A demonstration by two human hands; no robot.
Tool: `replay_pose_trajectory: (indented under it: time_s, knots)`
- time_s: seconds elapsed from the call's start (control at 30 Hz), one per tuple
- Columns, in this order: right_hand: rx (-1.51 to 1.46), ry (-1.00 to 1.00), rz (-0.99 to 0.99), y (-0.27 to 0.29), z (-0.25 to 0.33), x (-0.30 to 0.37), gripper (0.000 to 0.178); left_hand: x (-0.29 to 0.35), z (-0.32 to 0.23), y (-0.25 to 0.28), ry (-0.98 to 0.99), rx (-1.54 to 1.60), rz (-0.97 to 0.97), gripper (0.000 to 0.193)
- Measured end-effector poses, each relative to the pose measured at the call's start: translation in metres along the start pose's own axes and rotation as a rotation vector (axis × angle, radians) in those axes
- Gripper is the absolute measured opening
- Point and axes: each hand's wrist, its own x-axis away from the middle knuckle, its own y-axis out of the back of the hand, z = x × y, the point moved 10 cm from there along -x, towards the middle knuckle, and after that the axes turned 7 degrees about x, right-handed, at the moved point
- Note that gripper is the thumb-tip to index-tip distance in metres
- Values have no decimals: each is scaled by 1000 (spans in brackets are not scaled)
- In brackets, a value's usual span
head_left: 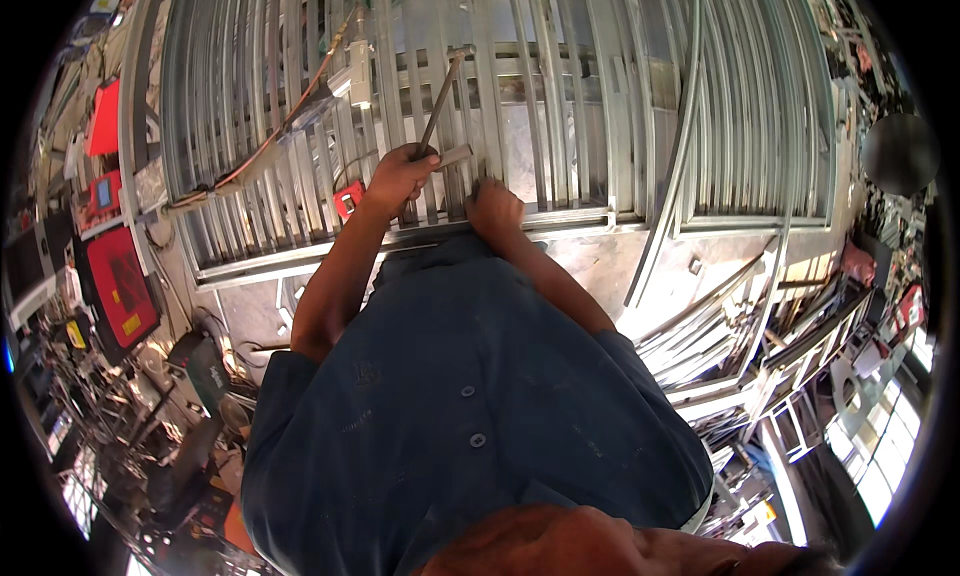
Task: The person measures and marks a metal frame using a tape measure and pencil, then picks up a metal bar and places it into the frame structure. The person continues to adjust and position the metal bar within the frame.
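My left hand (400, 179) is closed around the near end of a slim metal rod (440, 101), which slants away and has a short crosspiece at its far end. A short grey metal piece (456, 157) juts out beside my thumb; whether it joins the rod I cannot tell. My right hand (495, 212) is closed low over the slats near the frame's front rail, and what its fingers hold is hidden. Beneath both hands lies a wide frame of parallel metal bars (560, 126). A small red case (348, 198) sits on it left of my left hand.
An orange hose (310, 86) runs across the bars to a pale tool (361, 71). A long curved metal strip (686, 146) crosses the frame's right part and overhangs its front. Red-fronted equipment (120, 286) stands at left. Lengths of metal (690, 346) pile up at right.
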Motion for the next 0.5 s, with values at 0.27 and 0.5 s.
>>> replay_pose_trajectory:
  time_s: [0.27,0.5]
  knots:
    - [-131,-93,-84,-14,-12,0,24,-13,-1,-8,54,-196,15,21]
    - [-153,-139,-82,-11,-16,2,20,-16,-13,-24,47,-241,66,20]
